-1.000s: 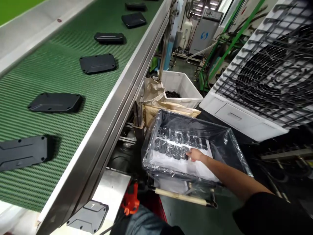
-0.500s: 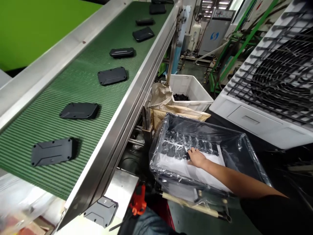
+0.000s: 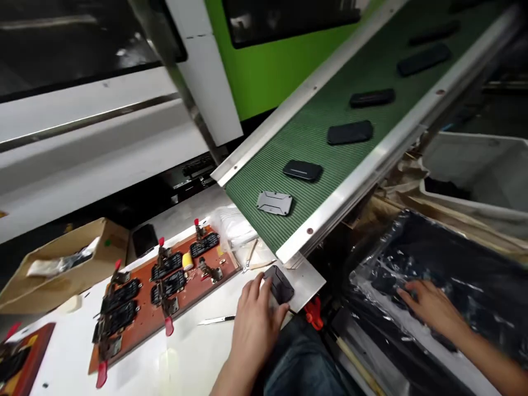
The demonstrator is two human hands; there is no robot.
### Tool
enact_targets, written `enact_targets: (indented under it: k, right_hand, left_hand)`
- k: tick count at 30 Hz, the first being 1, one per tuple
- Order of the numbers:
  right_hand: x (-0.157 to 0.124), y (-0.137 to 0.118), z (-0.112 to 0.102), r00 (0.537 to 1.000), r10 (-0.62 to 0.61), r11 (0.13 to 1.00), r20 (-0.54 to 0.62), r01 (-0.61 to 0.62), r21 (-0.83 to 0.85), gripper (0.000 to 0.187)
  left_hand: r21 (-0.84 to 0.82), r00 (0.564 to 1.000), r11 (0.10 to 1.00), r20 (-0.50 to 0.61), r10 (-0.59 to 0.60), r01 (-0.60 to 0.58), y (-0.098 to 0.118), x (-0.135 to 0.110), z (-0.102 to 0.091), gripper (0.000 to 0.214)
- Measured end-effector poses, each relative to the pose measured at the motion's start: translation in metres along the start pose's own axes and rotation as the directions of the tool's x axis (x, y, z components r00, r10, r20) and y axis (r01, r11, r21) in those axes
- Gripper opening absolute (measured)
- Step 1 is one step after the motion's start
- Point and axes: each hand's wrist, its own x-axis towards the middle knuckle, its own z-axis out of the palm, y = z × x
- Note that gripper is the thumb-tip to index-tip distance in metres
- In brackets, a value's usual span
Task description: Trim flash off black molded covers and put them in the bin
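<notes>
My left hand (image 3: 256, 313) is at the table's edge, its fingers and thumb closed about the near side of a black plastic cover (image 3: 282, 284) with angular ridges. The cover lies at the foot of the conveyor. My right hand (image 3: 431, 305), fingers apart, is over a bin lined with a clear bag (image 3: 396, 258); I see nothing in it. White sheet lies under this hand in the bin, and dark parts there are blurred. A utility knife (image 3: 218, 319) lies on the table, left of my left hand.
A green conveyor belt (image 3: 264, 165) carries several dark covers. On the white table (image 3: 193, 352) stands a reddish-brown fixture board (image 3: 144, 319) with red-handled clamps holding black parts. A cardboard box (image 3: 111, 239) is at the left, a grey-white bin (image 3: 478, 159) at the right. Orange clamp (image 3: 314, 313) at the table's corner.
The view has swung left, bringing the fixture board and table in. My left hand has come into view at the cover on the table. My right hand remains over the bagged bin.
</notes>
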Motion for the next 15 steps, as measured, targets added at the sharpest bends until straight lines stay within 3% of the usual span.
enact_targets:
  k: [2, 4, 7, 9, 11, 13, 15]
  right_hand:
    - [0.000, -0.007, -0.013, 0.998, -0.056, 0.995, -0.016, 0.057, 0.085, 0.042]
    - [-0.005, -0.026, -0.025, 0.997, -0.032, 0.978, -0.064, 0.045, 0.202, 0.033]
    - [-0.020, -0.083, -0.038, 0.994, -0.019, 0.941, -0.108, 0.054, 0.334, 0.029]
    - [-0.036, -0.142, -0.043, 0.987, -0.126, 0.910, -0.100, 0.156, 0.385, 0.029]
    - [-0.052, -0.214, -0.044, 0.949, -0.310, 0.837, -0.052, 0.298, 0.459, 0.023]
    - [-0.060, -0.296, -0.037, 0.840, -0.542, 0.715, 0.026, 0.445, 0.539, 0.022]
    - [-0.052, -0.378, -0.021, 0.735, -0.673, 0.646, 0.078, 0.533, 0.547, 0.032]
  left_hand:
    - [0.061, 1.000, 0.998, 0.027, 0.005, -0.007, 0.007, 0.021, 0.004, 0.069]
    - [0.027, 0.999, 1.000, 0.038, -0.001, 0.000, 0.014, 0.033, 0.008, 0.078]
    - [-0.036, 0.999, 0.998, 0.022, -0.049, 0.050, 0.014, 0.039, 0.012, 0.090]
    - [-0.111, 0.995, 0.989, -0.002, -0.100, 0.100, 0.006, 0.038, 0.009, 0.086]
    - [-0.215, 0.989, 0.966, -0.021, -0.150, 0.142, -0.007, 0.032, 0.002, 0.061]
    - [-0.334, 0.981, 0.928, -0.038, -0.190, 0.167, -0.022, 0.020, -0.010, 0.034]
    - [-0.445, 0.973, 0.878, -0.057, -0.224, 0.176, -0.040, -0.003, -0.022, 0.017]
